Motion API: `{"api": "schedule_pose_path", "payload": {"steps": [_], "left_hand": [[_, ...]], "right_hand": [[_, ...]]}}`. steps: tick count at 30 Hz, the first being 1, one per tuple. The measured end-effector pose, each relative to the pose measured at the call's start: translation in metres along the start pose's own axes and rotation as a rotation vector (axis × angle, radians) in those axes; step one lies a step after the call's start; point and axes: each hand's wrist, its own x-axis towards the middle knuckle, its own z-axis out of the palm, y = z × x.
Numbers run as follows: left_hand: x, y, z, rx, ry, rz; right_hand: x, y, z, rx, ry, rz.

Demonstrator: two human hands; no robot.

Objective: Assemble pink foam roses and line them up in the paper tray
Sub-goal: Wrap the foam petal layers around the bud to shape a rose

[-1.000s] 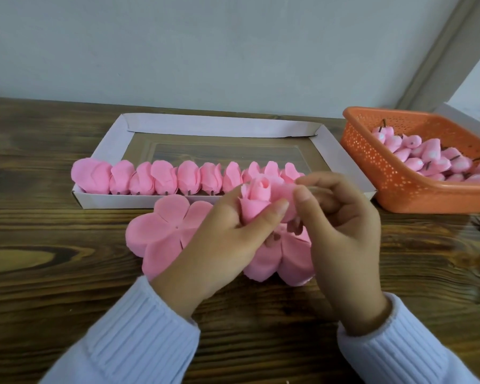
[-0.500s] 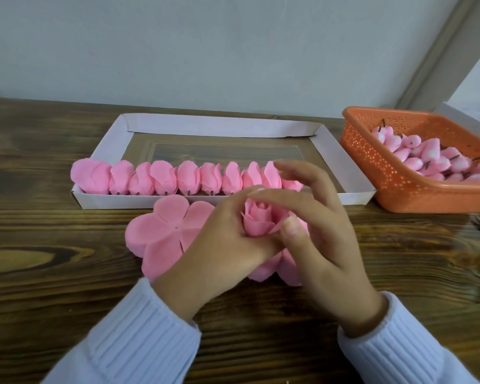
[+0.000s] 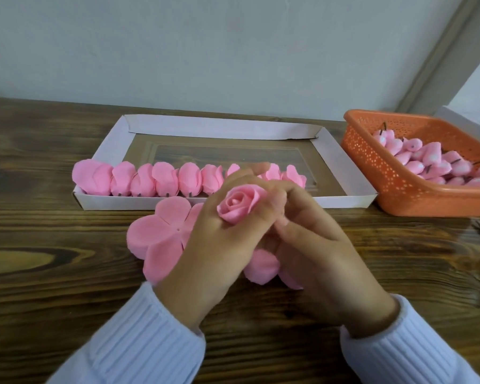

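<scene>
Rose (image 3: 240, 205): a rolled pink foam bloom, open face towards the camera, held above the surface (image 3: 53, 286) just in front of the tray's near wall, between both hands.
Left hand (image 3: 216, 245): fingers curl round the rose from below and the left, gripping its base.
Right hand (image 3: 322, 253): thumb and fingertips pinch the rose's right outer petal.
Handling: it looks very light, soft and springy. The foam probably dents or tears under a hard squeeze, and the wrapped layers may spring open if let go.
Where to hold: low at the base, under the wrapped layers, with light pressure, not by the thin petal rims.
Petals (image 3: 153, 236): flat lobed foam cut-outs lie on the surface under the hands.
Row (image 3: 161, 180): finished roses stand side by side along the near wall of the tray (image 3: 117, 202), from the left corner to past the middle.
Basket (image 3: 394, 187): orange, just right of the tray, holding pink buds (image 3: 432, 155) with dark stems.
</scene>
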Motion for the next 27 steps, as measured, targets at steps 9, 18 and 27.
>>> {"api": "schedule_pose_path", "payload": {"steps": [9,18,27], "left_hand": [[-0.003,0.000,0.001,-0.012,-0.151,-0.024],[-0.005,0.005,0.004,-0.017,-0.048,-0.063],[-0.005,0.007,0.006,-0.004,0.008,-0.075]], "right_hand": [[0.002,0.002,0.004,0.219,-0.039,0.145],[0.000,0.011,0.006,0.321,-0.133,0.187],[0.001,0.008,0.006,0.315,-0.128,0.236]]}}
